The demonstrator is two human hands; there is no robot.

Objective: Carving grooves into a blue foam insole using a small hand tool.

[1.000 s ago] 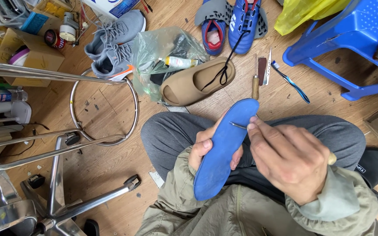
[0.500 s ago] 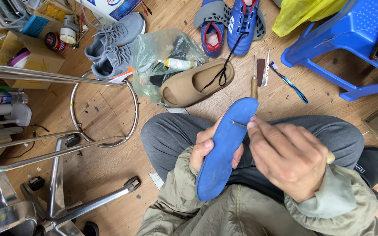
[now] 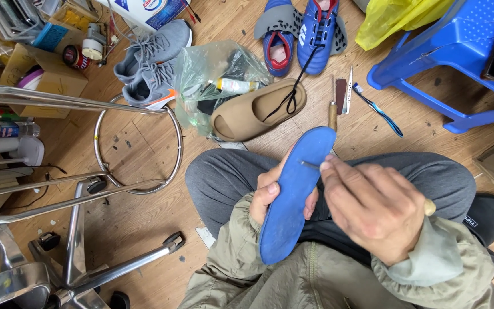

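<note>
A blue shoe sole (image 3: 293,194) stands tilted over my lap, toe end pointing away from me. My left hand (image 3: 267,194) grips it from the left side and behind, fingers wrapped around its edge. My right hand (image 3: 373,203) is closed on a thin metal tool (image 3: 310,165) whose tip touches the sole's upper right part. A wooden handle end (image 3: 429,207) pokes out past my right wrist. My grey trousers (image 3: 224,177) and olive jacket sleeves lie under both hands.
On the wooden floor ahead lie a tan slipper (image 3: 258,111), grey sneakers (image 3: 150,68), blue shoes (image 3: 301,34), a clear plastic bag (image 3: 201,74), a toothbrush (image 3: 375,109) and hand tools (image 3: 338,97). A blue plastic stool (image 3: 447,68) stands right, a metal chair frame (image 3: 75,189) left.
The view has shifted very slightly. Both hands stay on the sole and the tool in nearly the same place.
</note>
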